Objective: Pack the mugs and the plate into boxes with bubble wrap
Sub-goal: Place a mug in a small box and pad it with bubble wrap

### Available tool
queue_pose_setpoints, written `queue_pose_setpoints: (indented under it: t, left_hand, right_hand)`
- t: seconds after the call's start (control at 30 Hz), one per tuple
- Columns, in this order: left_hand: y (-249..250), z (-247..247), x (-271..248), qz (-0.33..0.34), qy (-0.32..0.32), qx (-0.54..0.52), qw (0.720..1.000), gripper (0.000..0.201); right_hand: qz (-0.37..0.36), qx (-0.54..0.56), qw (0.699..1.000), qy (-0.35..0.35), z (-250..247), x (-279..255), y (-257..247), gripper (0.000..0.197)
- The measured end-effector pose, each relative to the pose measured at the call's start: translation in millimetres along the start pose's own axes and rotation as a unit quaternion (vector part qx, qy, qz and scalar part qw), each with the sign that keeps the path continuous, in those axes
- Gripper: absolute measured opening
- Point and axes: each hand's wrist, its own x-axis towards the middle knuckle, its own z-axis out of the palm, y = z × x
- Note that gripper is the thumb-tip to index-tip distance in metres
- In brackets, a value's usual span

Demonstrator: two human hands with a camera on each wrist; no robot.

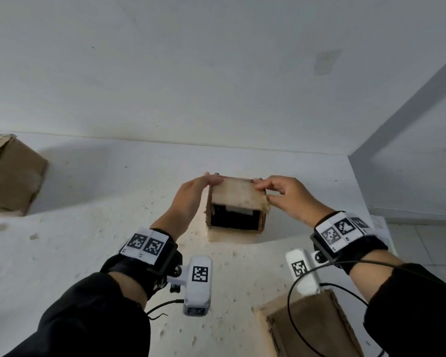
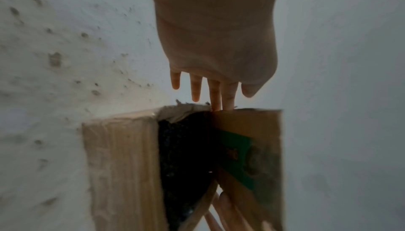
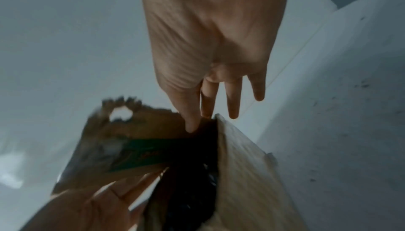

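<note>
A small cardboard box [image 1: 236, 231] stands on the white table, its top partly open and dark inside, with something pale [image 1: 238, 210] showing in it. Its far flap [image 1: 236, 194] leans over the opening. My left hand [image 1: 198, 186] lies with straight fingers against the flap's left edge; in the left wrist view the fingertips [image 2: 228, 103] touch the flap [image 2: 247, 125]. My right hand [image 1: 271, 191] pinches the flap's right corner between thumb and fingers; in the right wrist view the thumb [image 3: 190, 124] presses the printed flap [image 3: 136, 131]. No mug or plate can be made out.
A larger cardboard box [image 1: 13, 176] sits at the far left by the wall. Another brown box [image 1: 312, 331] stands near me at the lower right, under the right wrist's cable. The table's right edge [image 1: 361, 197] drops to a tiled floor.
</note>
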Motion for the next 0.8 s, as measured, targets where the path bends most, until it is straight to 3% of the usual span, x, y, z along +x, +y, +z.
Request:
queue_pose_setpoints:
  t: [0.1, 0.17, 0.3, 0.37, 0.47, 0.53, 0.63, 0.8]
  left_hand:
    - [-14, -2, -3, 0.058, -0.012, 0.110, 0.992, 0.033]
    - [-24, -4, -5, 0.117, -0.022, 0.232, 0.965, 0.042]
    - [-39, -7, -7, 0.173, -0.031, 0.329, 0.928, 0.059]
    - [-45, -7, -8, 0.201, -0.023, 0.348, 0.915, 0.062]
    - [-55, -6, -8, 0.235, -0.004, 0.343, 0.909, 0.061]
    - [-60, -6, -9, 0.252, 0.004, 0.335, 0.908, 0.060]
    - [-62, -5, -8, 0.244, 0.005, 0.343, 0.907, 0.060]
    - [-66, -9, -3, 0.249, -0.006, 0.332, 0.910, 0.063]
  right_hand:
    - [-0.018, -0.106, 0.994, -0.027, 5, -8, 10, 0.038]
    - [-0.039, -0.180, 0.982, -0.039, 8, -12, 12, 0.042]
    - [-0.040, -0.299, 0.951, -0.076, 12, -19, 8, 0.041]
    - [-0.050, -0.378, 0.921, -0.081, 13, -22, 0, 0.045]
    - [-0.089, -0.500, 0.857, -0.091, 22, -24, -19, 0.086]
    - [-0.096, -0.529, 0.837, -0.100, 33, -22, -30, 0.106]
    - [-0.081, -0.533, 0.836, -0.097, 58, -14, -35, 0.104]
    - [-0.066, -0.596, 0.798, -0.065, 79, -5, -29, 0.108]
